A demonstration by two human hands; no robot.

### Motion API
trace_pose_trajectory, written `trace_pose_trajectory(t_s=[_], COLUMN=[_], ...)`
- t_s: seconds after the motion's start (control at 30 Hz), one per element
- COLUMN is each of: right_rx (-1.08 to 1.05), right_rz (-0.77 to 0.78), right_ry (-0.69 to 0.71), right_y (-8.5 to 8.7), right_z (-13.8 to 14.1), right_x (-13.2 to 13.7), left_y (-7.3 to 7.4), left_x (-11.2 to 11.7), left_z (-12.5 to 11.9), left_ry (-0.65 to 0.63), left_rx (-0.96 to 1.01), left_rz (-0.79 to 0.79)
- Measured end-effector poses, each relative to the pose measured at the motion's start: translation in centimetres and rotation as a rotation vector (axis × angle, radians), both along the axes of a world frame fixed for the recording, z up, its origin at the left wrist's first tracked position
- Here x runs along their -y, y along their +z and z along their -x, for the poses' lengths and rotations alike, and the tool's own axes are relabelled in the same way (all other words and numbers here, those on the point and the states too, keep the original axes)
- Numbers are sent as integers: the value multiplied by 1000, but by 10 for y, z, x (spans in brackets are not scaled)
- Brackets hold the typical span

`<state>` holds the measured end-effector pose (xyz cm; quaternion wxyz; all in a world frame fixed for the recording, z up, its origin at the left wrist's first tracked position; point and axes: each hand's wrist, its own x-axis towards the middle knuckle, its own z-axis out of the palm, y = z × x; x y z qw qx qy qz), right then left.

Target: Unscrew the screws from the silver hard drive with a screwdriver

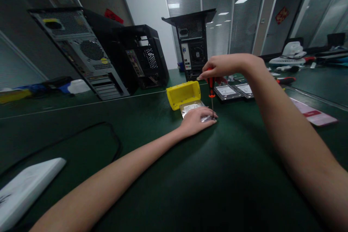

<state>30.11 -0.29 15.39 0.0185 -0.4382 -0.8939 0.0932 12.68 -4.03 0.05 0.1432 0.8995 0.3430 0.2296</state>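
A hard drive [191,108] with a white label lies flat on the green table [174,174]. My left hand [197,120] rests on its near part, fingers laid over it and pressing it down. My right hand [217,68] is closed around the red and black handle of a screwdriver [211,94], which stands upright with its tip at the drive's right corner beside my left fingertips. A yellow plastic bin [183,94] sits just behind the drive, touching or nearly touching it.
Two more hard drives [236,90] lie behind the screwdriver. Three open computer towers [81,50] stand along the back. A black cable [81,134] and a white flat device [24,188] lie at left. A pink-and-white sheet [312,114] lies at right.
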Motion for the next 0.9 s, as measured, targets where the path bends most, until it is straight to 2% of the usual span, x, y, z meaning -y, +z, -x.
trace_pose_trajectory(t_s=[0.17,0.4,0.63,0.9], right_rx=[-2,-72,-68,-52], right_rz=[-43,57,109,99], right_ry=[-15,-62,35,50], right_y=[-1,-2,-1,1], right_z=[4,6,3,6], right_x=[2,7,8,11], left_y=[0,-1,0,-1], left_x=[0,-1,0,-1], left_z=[-1,-1,0,0], left_ry=[4,-5,18,-1], left_rx=[0,3,-17,1], left_rz=[8,-1,10,2])
